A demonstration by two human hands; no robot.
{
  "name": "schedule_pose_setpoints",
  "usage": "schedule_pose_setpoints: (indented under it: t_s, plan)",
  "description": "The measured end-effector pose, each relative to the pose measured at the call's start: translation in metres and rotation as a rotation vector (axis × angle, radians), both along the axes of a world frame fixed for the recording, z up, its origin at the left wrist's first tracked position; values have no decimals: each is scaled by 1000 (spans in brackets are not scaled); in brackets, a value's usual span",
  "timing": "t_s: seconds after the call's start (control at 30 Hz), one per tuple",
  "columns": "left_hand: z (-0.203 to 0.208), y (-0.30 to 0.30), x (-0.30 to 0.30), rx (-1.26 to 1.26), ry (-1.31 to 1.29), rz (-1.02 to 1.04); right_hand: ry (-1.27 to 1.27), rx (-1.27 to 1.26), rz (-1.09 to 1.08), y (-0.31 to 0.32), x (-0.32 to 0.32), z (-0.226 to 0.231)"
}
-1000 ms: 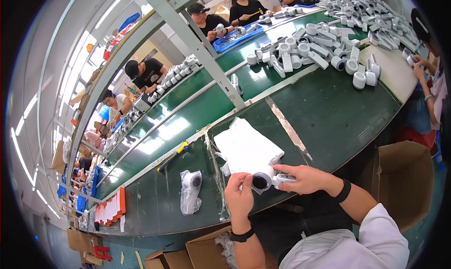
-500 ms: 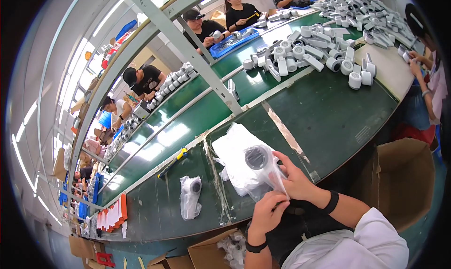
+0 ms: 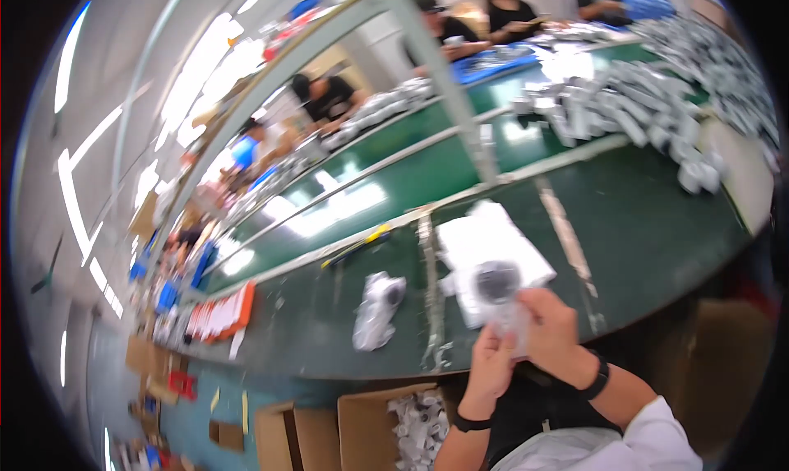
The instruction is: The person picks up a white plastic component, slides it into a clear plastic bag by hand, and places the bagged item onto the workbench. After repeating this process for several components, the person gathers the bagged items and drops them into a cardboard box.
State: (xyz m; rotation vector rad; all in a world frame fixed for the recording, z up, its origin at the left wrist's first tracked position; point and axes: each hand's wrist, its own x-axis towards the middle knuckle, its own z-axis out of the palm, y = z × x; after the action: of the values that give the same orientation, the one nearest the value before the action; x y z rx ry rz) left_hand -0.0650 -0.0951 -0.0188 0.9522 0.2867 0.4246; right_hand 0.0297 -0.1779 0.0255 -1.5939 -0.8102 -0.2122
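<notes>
A white device with a round dark end (image 3: pixel 497 282), sheathed in a clear plastic bag, is held in front of me, its round end pointing away. My left hand (image 3: pixel 493 360) pinches the near end from the left. My right hand (image 3: pixel 549 327) has its fingers closed around the handle from the right. Beneath the device, a stack of white plastic bags (image 3: pixel 514 237) lies on the dark green table (image 3: pixel 304 331). A second bagged device (image 3: pixel 378 311) rests on the table left of my hands. The picture is blurred by motion, so fine detail is lost.
A yellow-handled cutter (image 3: pixel 362 245) lies further back. Left stands an orange box (image 3: pixel 222 315) with white pieces. Below the table edge is an open carton (image 3: pixel 362 426) with bagged devices. Loose devices (image 3: pixel 608 101) heap at the far right. A frame post (image 3: pixel 452 93) rises behind; several people work beyond.
The whole view has swung, so table and people sit further right. My left hand has moved up from the bag's loose edge onto the device's near end; the right grips the handle more closely.
</notes>
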Motion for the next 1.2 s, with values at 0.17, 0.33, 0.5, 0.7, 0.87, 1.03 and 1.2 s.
schedule_pose_setpoints:
  t_s: [0.17, 0.33, 0.5, 0.7, 0.87, 1.03, 1.2]
  plan:
    - [4, 12, -13, -102, -47, -216, -116, 30, 2, -11, 13, -10]
    - [8, 20, -25, -192, -183, -81, -248, -71, 28, -16, 14, -16]
    - [-2, 46, -51, -67, -117, 75, -326, -154, 160, -23, -4, -21]
    - [6, 86, -120, 238, 53, 583, 68, -224, 352, -36, 6, -42]
    - [24, 163, -173, 581, 461, 1105, 315, -224, 407, -31, 15, -70]
    - [8, 224, -181, 677, 636, 1194, 422, -175, 380, -31, 14, -74]
    - [-22, 263, -165, 1010, 906, 1199, 389, -155, 375, -34, 15, -73]
